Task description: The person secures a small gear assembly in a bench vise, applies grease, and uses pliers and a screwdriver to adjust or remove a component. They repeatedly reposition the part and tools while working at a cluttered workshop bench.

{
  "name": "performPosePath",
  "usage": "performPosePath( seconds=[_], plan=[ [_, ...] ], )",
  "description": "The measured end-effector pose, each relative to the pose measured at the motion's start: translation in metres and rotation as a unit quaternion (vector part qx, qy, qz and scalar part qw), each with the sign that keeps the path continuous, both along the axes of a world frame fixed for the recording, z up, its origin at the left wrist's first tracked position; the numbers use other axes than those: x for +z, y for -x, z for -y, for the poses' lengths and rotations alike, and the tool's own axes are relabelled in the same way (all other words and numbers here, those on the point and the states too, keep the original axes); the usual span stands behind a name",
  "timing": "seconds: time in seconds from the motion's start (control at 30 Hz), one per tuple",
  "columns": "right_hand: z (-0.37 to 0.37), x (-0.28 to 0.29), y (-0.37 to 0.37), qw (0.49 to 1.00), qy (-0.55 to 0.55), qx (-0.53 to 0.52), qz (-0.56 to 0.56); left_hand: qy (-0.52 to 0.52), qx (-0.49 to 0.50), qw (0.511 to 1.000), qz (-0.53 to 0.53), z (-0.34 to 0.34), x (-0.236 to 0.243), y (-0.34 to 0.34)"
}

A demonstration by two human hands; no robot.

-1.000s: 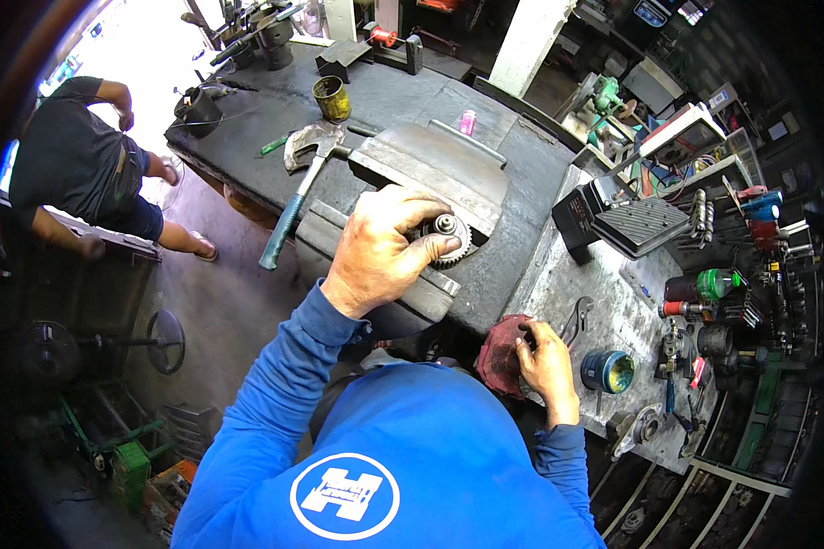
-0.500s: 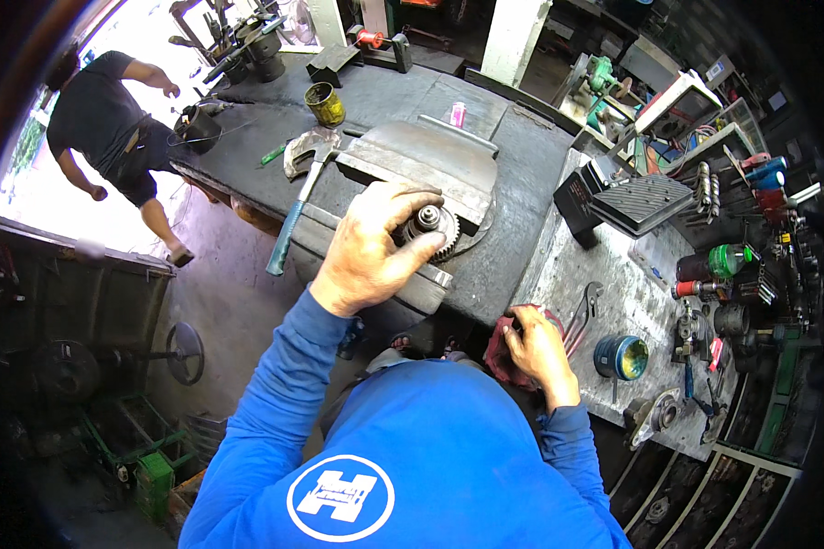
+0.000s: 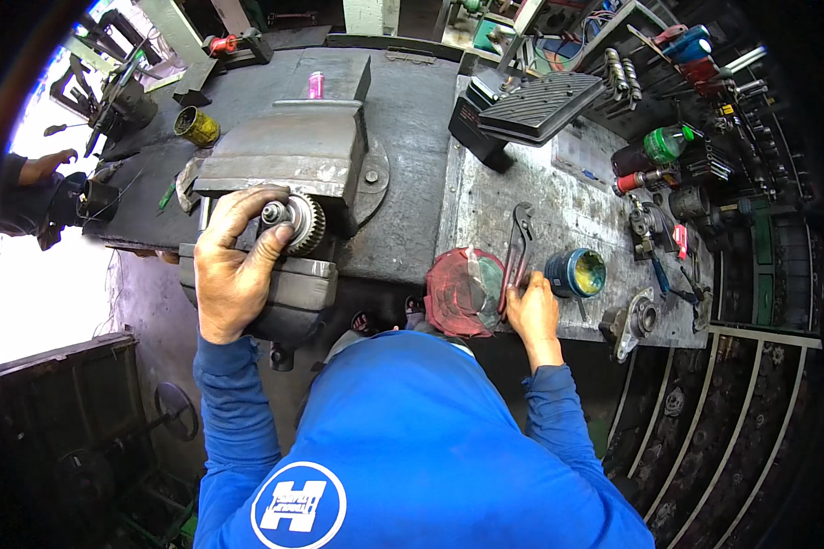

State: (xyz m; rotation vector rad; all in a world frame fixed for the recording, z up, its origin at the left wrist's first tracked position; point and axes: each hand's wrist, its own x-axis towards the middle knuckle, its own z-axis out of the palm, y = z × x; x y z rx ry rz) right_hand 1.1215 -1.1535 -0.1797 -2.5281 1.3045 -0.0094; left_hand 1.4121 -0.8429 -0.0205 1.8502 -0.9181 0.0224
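Over the jaws of a steel bench vise point(image 3: 279, 146), my left hand point(image 3: 238, 261) grips a toothed gear point(image 3: 307, 224) with a stepped shaft end. My right hand point(image 3: 529, 316) has its fingers closed on the red handles of long slip-joint pliers point(image 3: 523, 233) lying at the edge of the scratched metal worktop point(image 3: 485, 201). Left of that hand is a red plastic container point(image 3: 458, 291), and right of it an open blue tub point(image 3: 577, 272) of yellowish grease. A hammer point(image 3: 188, 181) is partly hidden behind the vise.
A co-worker's hand point(image 3: 41, 166) shows at the far left. A yellow can point(image 3: 197, 128) and pink can point(image 3: 316, 85) stand on the dark bench point(image 3: 412, 119). A black ribbed case point(image 3: 536, 108), tools, a green-labelled bottle point(image 3: 659, 146) and a flanged housing point(image 3: 627, 325) crowd the right side.
My view has swung rightward. My right hand has moved from the red container onto the pliers' handles. My left hand still holds the gear. The co-worker now shows only partly at the left.
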Motion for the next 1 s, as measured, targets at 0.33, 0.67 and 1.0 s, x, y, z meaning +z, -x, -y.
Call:
performPosePath(
  seconds=[0.33, 0.67, 1.0],
  plan=[
    [0.02, 0.0, -0.027, 0.997, -0.078, -0.025, -0.004, 0.0, -0.015, 1.0, 0.003, -0.01, 0.008, -0.007],
    [0.062, -0.03, 0.002, 0.917, -0.304, -0.114, 0.231, 0.014, 0.025, 0.999, -0.04, -0.009, 0.003, 0.001],
    [0.057, 0.025, -0.02, 0.977, -0.052, 0.16, 0.132, 0.008, 0.029, 0.998, -0.056, -0.009, -0.002, 0.0]
  ],
)
